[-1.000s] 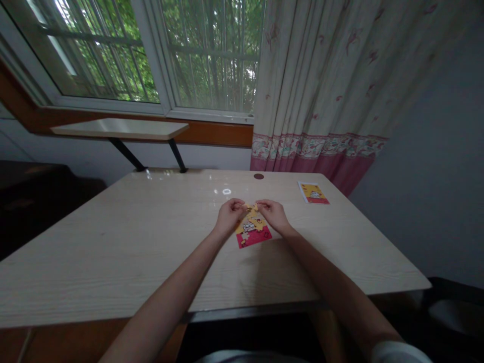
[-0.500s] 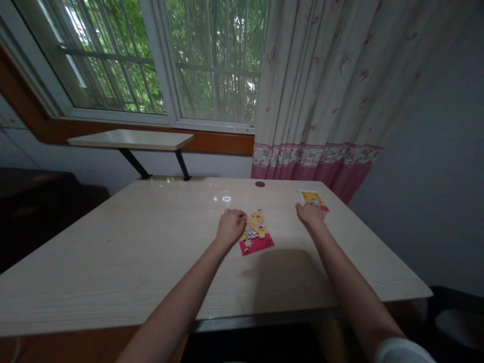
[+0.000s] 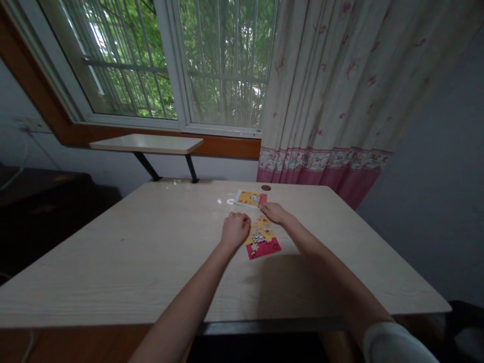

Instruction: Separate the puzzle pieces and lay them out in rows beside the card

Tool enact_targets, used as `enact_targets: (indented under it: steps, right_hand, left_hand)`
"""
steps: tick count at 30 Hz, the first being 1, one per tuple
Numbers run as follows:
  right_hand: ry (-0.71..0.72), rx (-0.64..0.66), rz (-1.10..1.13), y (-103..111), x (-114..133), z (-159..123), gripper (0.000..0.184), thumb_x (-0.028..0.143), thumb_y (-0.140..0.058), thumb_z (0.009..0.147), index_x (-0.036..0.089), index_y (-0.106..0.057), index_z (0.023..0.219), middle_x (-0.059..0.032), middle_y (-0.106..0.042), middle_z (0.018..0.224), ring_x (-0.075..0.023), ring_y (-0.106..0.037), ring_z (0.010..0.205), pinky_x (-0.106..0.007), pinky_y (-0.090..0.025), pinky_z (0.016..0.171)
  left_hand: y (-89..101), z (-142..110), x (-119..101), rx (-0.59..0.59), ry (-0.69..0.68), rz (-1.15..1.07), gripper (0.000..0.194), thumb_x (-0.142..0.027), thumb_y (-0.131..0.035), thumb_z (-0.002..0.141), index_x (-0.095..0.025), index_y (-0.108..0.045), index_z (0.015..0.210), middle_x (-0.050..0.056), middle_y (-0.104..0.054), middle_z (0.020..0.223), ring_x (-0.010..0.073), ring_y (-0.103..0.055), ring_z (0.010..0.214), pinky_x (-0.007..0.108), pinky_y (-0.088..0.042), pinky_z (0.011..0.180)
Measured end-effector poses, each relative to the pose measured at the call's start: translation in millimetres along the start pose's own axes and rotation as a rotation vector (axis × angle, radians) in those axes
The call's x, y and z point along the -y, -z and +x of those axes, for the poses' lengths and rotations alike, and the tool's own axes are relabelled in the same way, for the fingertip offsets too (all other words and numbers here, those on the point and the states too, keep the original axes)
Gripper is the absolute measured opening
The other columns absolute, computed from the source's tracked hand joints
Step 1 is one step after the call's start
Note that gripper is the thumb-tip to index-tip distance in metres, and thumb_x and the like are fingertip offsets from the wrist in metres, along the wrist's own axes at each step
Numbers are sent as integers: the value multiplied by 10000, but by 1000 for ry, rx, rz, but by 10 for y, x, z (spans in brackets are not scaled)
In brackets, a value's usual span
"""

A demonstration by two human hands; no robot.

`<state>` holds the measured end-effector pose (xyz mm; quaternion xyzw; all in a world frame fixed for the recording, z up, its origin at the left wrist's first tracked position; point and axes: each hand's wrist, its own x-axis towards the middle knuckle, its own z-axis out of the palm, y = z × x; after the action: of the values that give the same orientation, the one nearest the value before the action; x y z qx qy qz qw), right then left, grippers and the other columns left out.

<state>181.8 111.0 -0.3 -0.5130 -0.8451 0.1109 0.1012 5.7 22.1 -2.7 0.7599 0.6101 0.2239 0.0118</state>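
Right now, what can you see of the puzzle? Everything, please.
The puzzle lies flat on the table, slightly turned: thin, probably cardboard, jigsaw-cut pieces. The near part is red with small dark-outlined shapes; above that it is yellow, with a white cartoon figure. The near edge is straight, the far end ragged. The left hand is at its left side, contact unclear; the right hand is just beyond it. Individual joints are too small to judge.

Single head-worn view, facing forward and down over tabletop
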Motion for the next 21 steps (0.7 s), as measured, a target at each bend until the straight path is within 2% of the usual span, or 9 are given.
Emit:
enact_targets:
  steps: [3,6,9,12,14,17,21]
  right_hand:
    - [76,11,12,16,62,-15,363,364,-296,920,180,-599,1001,-93,-621,1075,-207,-545,1011,-311,-378,859]
    - [176,-29,55,36,50,-190,363,405,-371,889,186,-571,1098,-85,-585,1146,-208,-512,1068,-326,-368,896]
    - [284,-55,89,1,18,-456,596,557,-537,747,184,-502,1211,-108,-506,1249,-247,-447,1147,-371,-338,946]
    - [279,-46,75,-90,15,-645,774,626,-600,642,194,-447,1267,-122,-435,1312,-276,-398,1185,-406,-302,971]
    - [238,-66,62,-149,27,-675,745,613,-594,659,202,-447,1263,-110,-443,1303,-273,-398,1173,-412,-292,969]
    - [152,-130,44,-195,46,-626,602,543,-558,738,207,-471,1230,-89,-504,1222,-245,-425,1114,-386,-314,935]
    - [56,-224,9,-195,79,-593,461,462,-462,836,203,-477,1217,-89,-515,1175,-227,-417,1081,-372,-314,917]
  left_hand:
    - [41,-5,27,32,19,39,269,-251,-393,830,-175,-651,850,89,-653,899,242,-544,889,339,-400,765]
    - [108,-8,64,85,32,63,285,-287,-395,828,-168,-654,834,105,-650,877,248,-555,876,341,-406,740]
    - [198,-6,74,161,17,62,294,-404,-459,789,-189,-658,814,94,-645,852,242,-568,843,322,-420,697]
    - [285,-6,37,312,-56,119,482,-615,-494,689,-183,-641,843,115,-615,905,274,-559,863,347,-435,686]
    - [321,-14,11,382,-117,170,607,-693,-514,610,-174,-614,907,129,-585,966,297,-540,909,377,-440,716]
    - [329,-41,19,410,-176,206,709,-738,-528,549,-164,-577,962,138,-547,1016,313,-512,947,407,-439,746]
    - [280,-97,113,367,-238,164,633,-701,-516,620,-175,-557,969,119,-535,1003,295,-509,928,391,-437,744]
